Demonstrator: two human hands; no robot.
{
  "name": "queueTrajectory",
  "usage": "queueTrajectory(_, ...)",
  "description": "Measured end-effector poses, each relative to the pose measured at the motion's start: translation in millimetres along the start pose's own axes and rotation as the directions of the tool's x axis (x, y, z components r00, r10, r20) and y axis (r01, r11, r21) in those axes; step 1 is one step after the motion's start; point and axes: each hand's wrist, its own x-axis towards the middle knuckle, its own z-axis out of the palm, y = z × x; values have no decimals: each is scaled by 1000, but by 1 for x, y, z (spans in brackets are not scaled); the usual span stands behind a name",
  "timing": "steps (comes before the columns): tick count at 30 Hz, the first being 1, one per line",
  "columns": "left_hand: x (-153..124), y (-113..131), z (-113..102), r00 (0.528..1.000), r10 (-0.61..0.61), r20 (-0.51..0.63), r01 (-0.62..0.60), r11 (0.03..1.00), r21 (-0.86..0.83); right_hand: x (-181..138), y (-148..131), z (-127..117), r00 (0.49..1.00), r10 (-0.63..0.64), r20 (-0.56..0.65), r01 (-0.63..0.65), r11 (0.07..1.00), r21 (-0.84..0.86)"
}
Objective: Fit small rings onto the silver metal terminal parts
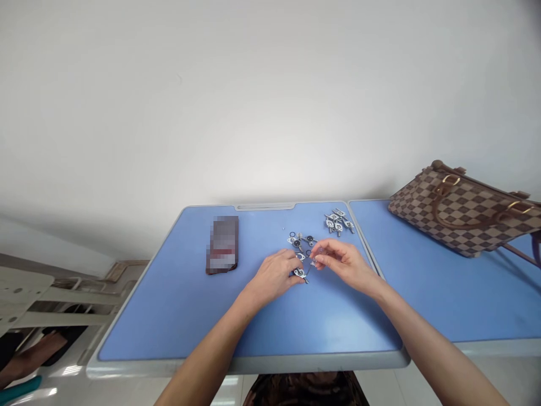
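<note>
My left hand [275,274] rests low over the blue table, thumb and fingers closed around a small metal part with a flat silvery flange [300,273]. Close beside it, my right hand [344,264] has its thumb and forefinger pinched together. A tiny shiny piece shows at those fingertips, too small to name. Just beyond both hands lie loose metal parts with round black faces [297,243] and a thin black ring [292,234]. Farther back on the right sits a cluster of several flanged metal parts with stems [338,224].
A dark phone-like object [223,245], partly blurred out, lies on the left of the blue table [169,316]. A brown checkered handbag [473,214] stands on the adjoining table at right. The wall [270,113] rises directly behind. Part of another person's arm [34,356] shows at lower left.
</note>
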Motion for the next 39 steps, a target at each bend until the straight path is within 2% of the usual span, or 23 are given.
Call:
queueTrajectory(6, 0, 0, 1, 999, -48, -26, 47, 998, -36, -1, 3, 3, 998, -58, 19, 60, 986, -156)
queueTrajectory(15, -1, -1, 2, 998, -57, -35, 54, 995, -79, -2, 8, 4, 993, -117, 10, 117, 974, -194)
queueTrajectory(20, -1, -3, 4, 997, -52, -49, 47, 995, -87, -2, 9, 5, 988, -153, 31, 156, 949, -276)
queueTrajectory(23, -1, -3, 5, 997, -59, -42, 55, 994, -96, -2, 9, 5, 963, -251, 100, 270, 899, -345)
queueTrajectory(27, 0, -4, 7, 996, -78, -51, 72, 991, -109, -1, 9, 8, 887, -415, 201, 461, 788, -408)
queueTrajectory(31, 1, -5, 8, 996, -62, -63, 54, 992, -110, 2, 6, 12, 852, -443, 279, 523, 744, -416)
queueTrajectory(34, 1, -5, 9, 997, -53, -58, 46, 993, -107, 4, 3, 11, 857, -426, 290, 511, 776, -371)
queueTrajectory(39, 1, -7, 9, 997, -59, -40, 54, 992, -113, 6, 9, 12, 942, -291, 167, 331, 885, -327)
